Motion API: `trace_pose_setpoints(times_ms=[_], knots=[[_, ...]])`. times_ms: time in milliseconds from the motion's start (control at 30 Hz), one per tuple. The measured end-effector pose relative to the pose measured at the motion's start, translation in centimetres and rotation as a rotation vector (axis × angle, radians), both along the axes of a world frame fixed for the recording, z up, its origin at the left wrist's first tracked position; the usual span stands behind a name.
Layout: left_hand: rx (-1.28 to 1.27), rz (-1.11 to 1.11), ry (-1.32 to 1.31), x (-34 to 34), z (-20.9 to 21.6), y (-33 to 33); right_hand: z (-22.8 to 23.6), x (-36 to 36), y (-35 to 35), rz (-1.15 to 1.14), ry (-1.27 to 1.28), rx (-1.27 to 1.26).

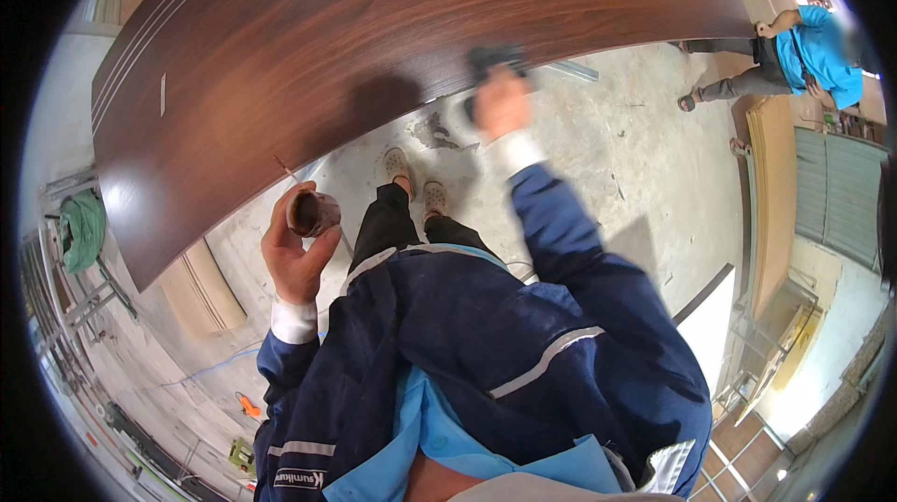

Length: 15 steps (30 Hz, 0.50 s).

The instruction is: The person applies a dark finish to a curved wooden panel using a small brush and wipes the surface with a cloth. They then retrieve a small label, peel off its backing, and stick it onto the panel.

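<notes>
My left hand [297, 261] is grasping a small round cup [318, 213] beside the wood-grain panel [374, 26], a thin stick [284, 168] showing behind; my right hand [505, 105] is clutching a blurred black object [491, 60] at the panel's near edge. 1 co-worker [831, 54] is standing by its right end, near tan boards [772, 203].

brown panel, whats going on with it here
The person's left hand holds a small cup, a thin stick showing beside it. The right hand, blurred, seems to hold a dark object at the near edge of the panel; contact is unclear. Another person stands by its right end.
</notes>
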<state>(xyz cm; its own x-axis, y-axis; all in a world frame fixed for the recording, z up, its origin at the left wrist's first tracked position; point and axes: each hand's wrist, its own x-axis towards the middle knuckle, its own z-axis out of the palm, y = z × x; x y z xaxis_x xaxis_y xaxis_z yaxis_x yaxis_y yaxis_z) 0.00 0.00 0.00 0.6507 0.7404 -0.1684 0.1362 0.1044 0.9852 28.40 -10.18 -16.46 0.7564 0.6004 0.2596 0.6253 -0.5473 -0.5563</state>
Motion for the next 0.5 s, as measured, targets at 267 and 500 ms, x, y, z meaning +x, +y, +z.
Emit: trace_pose_setpoints(times_ms=[267,500], knots=[[0.16,0.047,0.034,-4.2,2.8,-3.5,5.9,-19.4,2.8,0.892,0.734,0.172],[0.144,0.069,0.06,-6.6,2.6,-2.5,9.6,0.7,-4.1,0.174,0.614,0.356]])
